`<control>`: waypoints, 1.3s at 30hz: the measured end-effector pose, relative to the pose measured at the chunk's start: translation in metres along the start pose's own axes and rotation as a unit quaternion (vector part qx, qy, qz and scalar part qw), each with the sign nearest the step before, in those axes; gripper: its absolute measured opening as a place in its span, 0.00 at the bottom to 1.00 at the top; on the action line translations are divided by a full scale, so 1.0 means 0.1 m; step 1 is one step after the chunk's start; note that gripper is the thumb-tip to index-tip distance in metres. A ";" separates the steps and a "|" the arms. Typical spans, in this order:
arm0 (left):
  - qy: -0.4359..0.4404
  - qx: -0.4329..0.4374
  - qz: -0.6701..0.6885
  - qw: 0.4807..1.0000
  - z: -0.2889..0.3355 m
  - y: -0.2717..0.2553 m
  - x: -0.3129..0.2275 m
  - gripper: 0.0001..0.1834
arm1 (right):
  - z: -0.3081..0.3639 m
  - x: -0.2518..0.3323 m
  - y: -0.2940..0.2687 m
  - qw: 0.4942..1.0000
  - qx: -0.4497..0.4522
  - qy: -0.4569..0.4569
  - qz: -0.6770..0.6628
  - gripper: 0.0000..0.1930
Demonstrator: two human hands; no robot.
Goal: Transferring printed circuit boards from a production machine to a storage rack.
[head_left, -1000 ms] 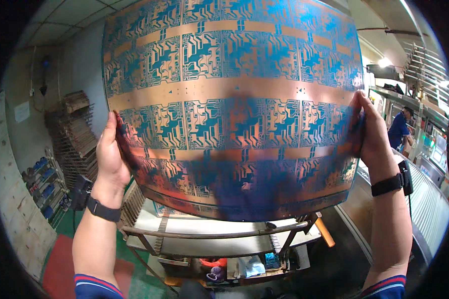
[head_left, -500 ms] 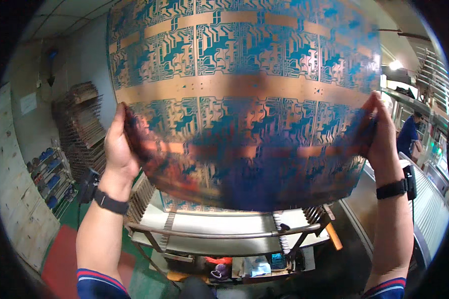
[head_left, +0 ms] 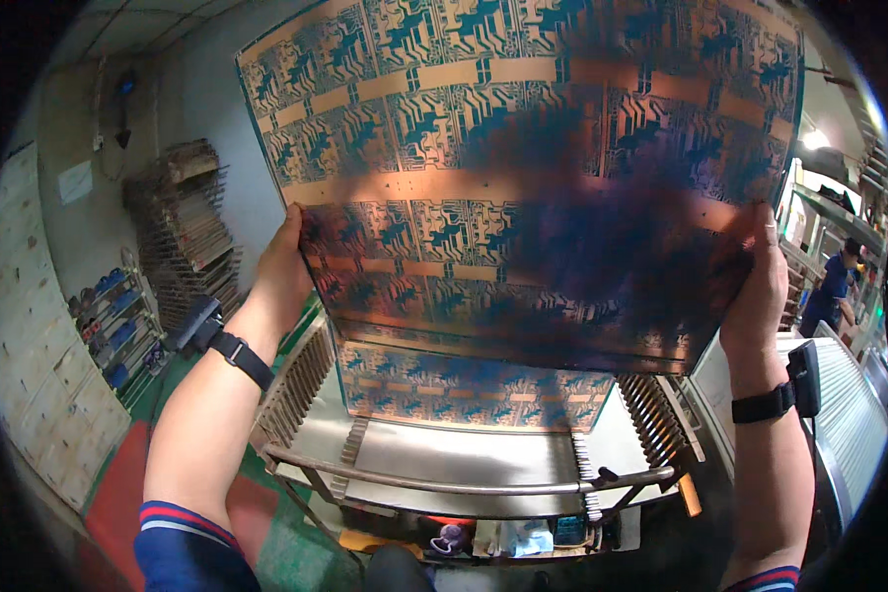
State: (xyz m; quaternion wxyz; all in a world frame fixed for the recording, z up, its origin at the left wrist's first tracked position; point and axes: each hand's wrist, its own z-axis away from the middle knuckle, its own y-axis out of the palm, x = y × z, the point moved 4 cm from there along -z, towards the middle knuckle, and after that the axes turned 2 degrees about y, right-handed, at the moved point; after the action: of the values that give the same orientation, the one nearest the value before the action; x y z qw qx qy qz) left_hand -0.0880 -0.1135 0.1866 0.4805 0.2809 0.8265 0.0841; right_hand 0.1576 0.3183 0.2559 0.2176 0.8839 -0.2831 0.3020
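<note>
A large copper-coloured circuit board panel (head_left: 434, 187) with dark blue-green trace patterns is held up in front of me, slightly tilted. My left hand (head_left: 288, 271) grips its left edge and my right hand (head_left: 757, 306) its right edge, with the fingers partly hidden behind the board. Below it, a second patterned circuit board panel (head_left: 464, 390) stands in a slotted metal rack (head_left: 444, 483). Toothed rows line both sides of that rack. The held panel covers the top of the standing one.
Under the rack, a shelf carries a purple item (head_left: 451, 538) and a pale blue packet (head_left: 528, 538). Stacked racks (head_left: 187, 217) stand by the left wall. A ribbed roller conveyor (head_left: 849, 424) runs along the right, with a person in blue (head_left: 831, 291) beyond it.
The held panel has shifted a little to the right and tilted, its right side lower. More of the rack and the standing panel now shows beneath it.
</note>
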 end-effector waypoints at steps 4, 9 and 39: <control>0.014 -0.038 -0.017 0.999 0.00 -0.21 0.17 0.26 | -0.04 -0.36 0.16 0.999 0.030 0.025 -0.003 0.25; 0.084 -0.108 -0.092 0.986 0.02 -0.10 0.25 0.25 | -0.32 -0.64 0.29 0.981 0.071 0.161 -0.079 0.23; 0.049 -0.024 -0.170 0.984 0.10 -0.07 0.26 0.21 | -0.26 -1.38 0.24 0.973 0.057 0.168 -0.146 0.17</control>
State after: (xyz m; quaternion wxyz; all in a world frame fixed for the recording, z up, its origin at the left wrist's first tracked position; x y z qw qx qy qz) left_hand -0.0926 -0.1058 0.1591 0.4534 0.1204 0.8824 0.0345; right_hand 0.0412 0.3663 0.1889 0.2529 0.8631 -0.0925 0.4272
